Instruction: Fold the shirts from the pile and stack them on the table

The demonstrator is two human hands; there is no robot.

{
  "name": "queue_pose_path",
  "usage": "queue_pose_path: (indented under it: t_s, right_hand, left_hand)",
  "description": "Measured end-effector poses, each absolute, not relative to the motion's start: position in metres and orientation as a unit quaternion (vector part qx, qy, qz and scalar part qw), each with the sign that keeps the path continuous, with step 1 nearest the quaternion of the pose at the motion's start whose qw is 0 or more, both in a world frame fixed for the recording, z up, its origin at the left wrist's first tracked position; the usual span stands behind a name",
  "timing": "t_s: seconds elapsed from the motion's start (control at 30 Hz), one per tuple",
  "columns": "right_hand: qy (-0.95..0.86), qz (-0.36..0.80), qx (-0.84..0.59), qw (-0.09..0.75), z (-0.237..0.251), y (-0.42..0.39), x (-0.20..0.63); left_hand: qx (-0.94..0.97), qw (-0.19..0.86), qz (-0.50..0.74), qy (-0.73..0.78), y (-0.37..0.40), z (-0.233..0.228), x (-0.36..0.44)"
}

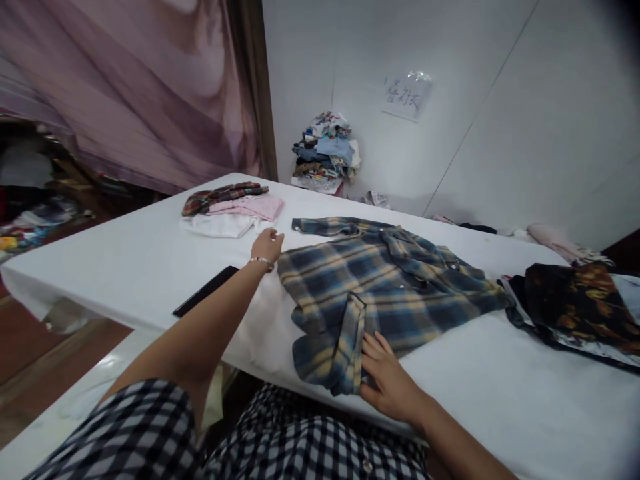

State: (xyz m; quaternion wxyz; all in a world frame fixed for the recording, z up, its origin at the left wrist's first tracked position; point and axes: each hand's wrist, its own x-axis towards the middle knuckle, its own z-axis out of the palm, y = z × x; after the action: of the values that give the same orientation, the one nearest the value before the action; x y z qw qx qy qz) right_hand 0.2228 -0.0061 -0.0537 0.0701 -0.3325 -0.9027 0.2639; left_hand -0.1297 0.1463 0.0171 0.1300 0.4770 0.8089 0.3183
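Note:
A blue, yellow and dark plaid shirt (340, 267) lies spread on the white table in front of me, its collar end towards the right. One sleeve (320, 227) stretches out along the far side. The near sleeve (350, 343) is folded across the body, its cuff end by the near edge. My left hand (267, 245), a bracelet at its wrist, is just beside the hem's far corner. Its fingers curl loosely and no cloth shows between them. Against the near sleeve rests my right hand (387, 380), fingers extended over the cloth and thumb apart.
Folded clothes (235, 207) lie stacked at the far left, near a flat black object (205, 291). Dark patterned garments (575, 310) lie at the right. A tall clothes pile (327, 157) stands by the wall, below a handwritten sign (407, 97). A pink curtain (150, 87) hangs at left.

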Motion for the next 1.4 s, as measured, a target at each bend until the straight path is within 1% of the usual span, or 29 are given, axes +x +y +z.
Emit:
queue_pose_path:
  t_s: [0.1,0.2,0.3,0.4,0.47,0.53,0.63,0.73,0.8,0.9,0.97,1.07,1.13,1.17,1.23,1.33,1.4]
  right_hand:
    - [-0.901,0.27,-0.332,0.068,-0.049,-0.009,0.22]
    - [-0.897,0.284,-0.329,0.083,-0.045,-0.007,0.218]
    - [-0.885,0.31,-0.334,0.097,-0.035,-0.004,0.202]
    - [-0.898,0.321,-0.289,0.082,-0.021,-0.003,0.178]
    - [-0.91,0.321,-0.253,0.069,-0.015,-0.003,0.166]
    - [-0.907,0.327,-0.252,0.083,-0.016,-0.004,0.162]
    - [-0.887,0.336,-0.273,0.161,-0.029,-0.008,0.173]
    - [-0.857,0.306,-0.313,0.273,-0.05,-0.013,0.199]
    - [-0.833,0.264,-0.367,0.32,-0.064,-0.016,0.222]
    - [-0.813,0.205,-0.444,0.316,-0.078,-0.023,0.256]
    - [-0.812,0.176,-0.472,0.294,-0.083,-0.027,0.272]
    - [-0.815,0.144,-0.493,0.268,-0.086,-0.032,0.284]
    - [-0.809,0.13,-0.508,0.267,-0.087,-0.031,0.287]
    - [-0.803,0.126,-0.516,0.269,-0.087,-0.029,0.288]
    - [-0.793,0.125,-0.531,0.27,-0.088,-0.026,0.29]
    - [-0.787,0.13,-0.543,0.262,-0.09,-0.022,0.295]
    - [-0.785,0.14,-0.542,0.266,-0.092,-0.019,0.299]
  left_hand:
    - [0.535,0.162,0.317,0.767,0.096,-0.006,-0.114]
    - [0.589,0.271,0.322,0.69,0.036,-0.026,-0.09]
    - [0.56,0.394,0.357,0.636,-0.01,-0.035,-0.068]
    - [0.501,0.465,0.394,0.614,-0.033,-0.038,-0.055]
    - [0.472,0.462,0.433,0.613,-0.041,-0.04,-0.052]
    - [0.463,0.422,0.467,0.624,-0.047,-0.042,-0.052]
    - [0.53,0.341,0.464,0.623,-0.059,-0.043,-0.05]
    - [0.679,0.274,0.404,0.548,-0.069,-0.043,-0.039]
    - [0.771,0.21,0.347,0.491,-0.071,-0.044,-0.03]
    - [0.86,0.113,0.255,0.428,-0.065,-0.045,-0.019]
    - [0.883,0.084,0.228,0.402,-0.06,-0.044,-0.015]
    - [0.877,0.078,0.285,0.378,-0.057,-0.036,-0.015]
    - [0.872,0.084,0.331,0.352,-0.06,-0.029,-0.017]
    - [0.873,0.09,0.335,0.342,-0.063,-0.026,-0.019]
    - [0.883,0.129,0.288,0.347,-0.069,-0.024,-0.025]
    - [0.855,0.245,0.172,0.424,-0.074,-0.025,-0.036]
    - [0.808,0.289,0.166,0.486,-0.068,-0.025,-0.041]
